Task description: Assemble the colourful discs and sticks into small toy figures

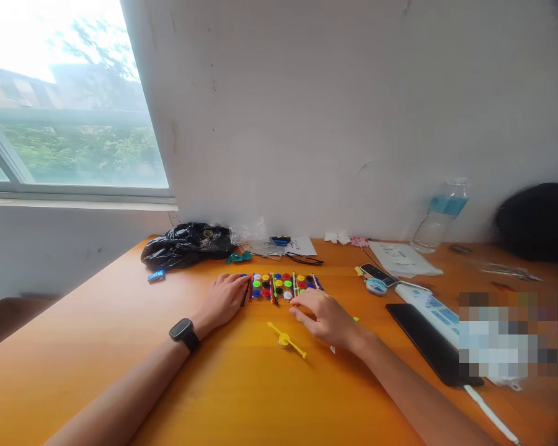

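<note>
Several small round plastic pieces in many colours (280, 284) lie in rows, with thin coloured rods (273, 288) lying across between them. At the left end of this set, my left hand (225, 298) rests with its fingers stretched out, the fingertips by a dark rod (246, 292). My right hand (328, 316) is over the near right corner, its fingers bent and the thumb apart from them; its fingertips touch or hover just by the pieces, and I cannot tell which. Closer to me sits a yellow rod with a round yellow centre (284, 339), touched by neither hand.
Behind lie a black plastic bag (186, 244), clear wrapping (251, 230) and black glasses (304, 259). A small blue object (156, 276) is at left. To the right are a black phone (432, 344), a white power strip (428, 303) and a clear bottle (434, 220).
</note>
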Demonstrator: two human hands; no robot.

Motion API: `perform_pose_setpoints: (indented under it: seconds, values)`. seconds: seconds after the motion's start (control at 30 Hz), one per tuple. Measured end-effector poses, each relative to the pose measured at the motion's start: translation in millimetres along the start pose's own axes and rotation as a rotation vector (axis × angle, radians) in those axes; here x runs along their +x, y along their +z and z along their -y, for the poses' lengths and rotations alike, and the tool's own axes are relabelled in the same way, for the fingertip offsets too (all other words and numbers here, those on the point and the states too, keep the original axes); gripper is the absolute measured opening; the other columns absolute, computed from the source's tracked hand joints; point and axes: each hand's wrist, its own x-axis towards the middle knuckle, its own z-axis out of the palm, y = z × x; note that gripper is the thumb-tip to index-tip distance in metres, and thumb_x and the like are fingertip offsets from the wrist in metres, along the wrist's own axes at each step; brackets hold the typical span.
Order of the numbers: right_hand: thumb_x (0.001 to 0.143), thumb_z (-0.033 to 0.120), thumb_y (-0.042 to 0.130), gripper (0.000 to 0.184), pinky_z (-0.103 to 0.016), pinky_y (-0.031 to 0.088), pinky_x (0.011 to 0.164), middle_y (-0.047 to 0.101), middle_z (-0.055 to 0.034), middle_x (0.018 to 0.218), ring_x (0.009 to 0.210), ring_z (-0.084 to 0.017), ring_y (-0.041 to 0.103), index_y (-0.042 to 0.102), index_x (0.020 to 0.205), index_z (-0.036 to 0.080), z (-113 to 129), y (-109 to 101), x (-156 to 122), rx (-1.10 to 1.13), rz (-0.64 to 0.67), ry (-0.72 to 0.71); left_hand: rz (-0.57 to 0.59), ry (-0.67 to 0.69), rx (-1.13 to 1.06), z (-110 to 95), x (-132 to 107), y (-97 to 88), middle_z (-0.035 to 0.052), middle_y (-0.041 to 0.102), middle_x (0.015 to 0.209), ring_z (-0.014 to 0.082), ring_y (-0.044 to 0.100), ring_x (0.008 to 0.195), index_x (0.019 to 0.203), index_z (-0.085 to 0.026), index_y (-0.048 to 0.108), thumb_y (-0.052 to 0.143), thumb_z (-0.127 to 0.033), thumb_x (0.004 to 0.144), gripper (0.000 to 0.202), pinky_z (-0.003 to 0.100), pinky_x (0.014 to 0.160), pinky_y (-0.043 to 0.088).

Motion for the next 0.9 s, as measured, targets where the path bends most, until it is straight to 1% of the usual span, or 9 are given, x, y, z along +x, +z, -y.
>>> perform_pose_setpoints:
  seconds: [0.13,0.23,0.33,0.4,0.43,0.5,0.6,0.73,0.9]
  values:
    - [0.105,0.032,0.055,0.021,-0.038,0.050,0.088,0.076,-0.0082,0.102,0.095,-0.024,0.067,0.073,0.106,0.020,-0.2,0.3,-0.7,-0.025,0.002,-0.009,-0.017,-0.035,-0.009,-3.8,-0.1,-2.6,0.0068,0.072,0.121,0.0287,0.059,0.113,0.129,-0.031,0.068,0.048,-0.036,0.106,0.031,0.044,0.100,0.047]
    - [0.106,0.029,0.051,0.023,-0.038,0.050,0.087,0.076,-0.0083,0.100,0.093,-0.024,0.067,0.072,0.107,0.020,1.0,0.3,0.2,-0.017,-0.013,-0.026,-0.021,-0.043,-0.012,-5.9,0.2,-5.0,0.0071,0.071,0.121,0.0289,0.058,0.112,0.121,-0.029,0.070,0.047,-0.037,0.107,0.028,0.044,0.099,0.047]
    - [0.104,0.029,0.056,0.021,-0.040,0.050,0.095,0.076,-0.0095,0.110,0.105,-0.025,0.067,0.072,0.114,0.021,7.7,0.4,-0.6,0.055,-0.030,-0.054,-0.024,-0.028,-0.032,-6.2,0.5,-6.1,0.0067,0.070,0.124,0.0284,0.058,0.113,0.118,-0.028,0.069,0.046,-0.035,0.107,0.026,0.044,0.099,0.047]
    - [0.101,0.031,0.062,0.023,-0.039,0.049,0.102,0.075,-0.0092,0.117,0.114,-0.025,0.065,0.072,0.120,0.022,15.9,1.3,-2.4,0.131,-0.006,-0.084,-0.023,-0.026,-0.039,-5.7,0.4,-5.8,0.0064,0.072,0.118,0.0276,0.059,0.110,0.117,-0.028,0.069,0.048,-0.034,0.106,0.024,0.042,0.098,0.047]
    - [0.099,0.032,0.065,0.024,-0.038,0.049,0.103,0.074,-0.0086,0.118,0.115,-0.025,0.065,0.073,0.121,0.023,20.5,2.5,-3.6,0.166,0.025,-0.099,-0.027,-0.029,-0.037,-5.4,0.4,-5.3,0.0063,0.072,0.115,0.0273,0.060,0.108,0.116,-0.027,0.069,0.049,-0.034,0.105,0.023,0.042,0.097,0.047]
    - [0.097,0.030,0.069,0.021,-0.034,0.051,0.099,0.073,-0.0072,0.116,0.110,-0.022,0.066,0.076,0.116,0.025,28.6,6.9,-6.0,0.213,0.116,-0.134,-0.038,-0.034,-0.028,-5.0,0.2,-4.3,0.0061,0.072,0.113,0.0269,0.060,0.106,0.115,-0.028,0.070,0.052,-0.033,0.104,0.022,0.041,0.096,0.047]
    - [0.096,0.020,0.065,0.016,-0.030,0.052,0.088,0.072,-0.0067,0.108,0.100,-0.020,0.067,0.078,0.104,0.024,34.2,16.7,-8.4,0.225,0.225,-0.170,-0.046,-0.032,-0.021,-4.6,-0.3,-3.4,0.0059,0.072,0.113,0.0269,0.060,0.106,0.116,-0.028,0.070,0.053,-0.034,0.103,0.022,0.041,0.096,0.048]
    - [0.097,0.016,0.062,0.018,-0.029,0.051,0.085,0.071,-0.0064,0.106,0.097,-0.019,0.067,0.078,0.101,0.022,32.2,22.8,-9.3,0.202,0.235,-0.174,-0.049,-0.035,-0.014,-2.8,-0.6,-2.3,0.0061,0.072,0.113,0.0275,0.060,0.106,0.117,-0.028,0.070,0.055,-0.033,0.102,0.022,0.041,0.096,0.048]
    - [0.093,0.014,0.063,0.018,-0.030,0.051,0.082,0.071,-0.0061,0.103,0.094,-0.020,0.066,0.077,0.100,0.023,35.5,15.0,-10.1,0.158,0.222,-0.133,-0.082,-0.039,0.010,0.7,0.2,-0.5,0.0056,0.073,0.110,0.0290,0.060,0.105,0.110,-0.027,0.072,0.059,-0.033,0.099,0.018,0.042,0.093,0.049]
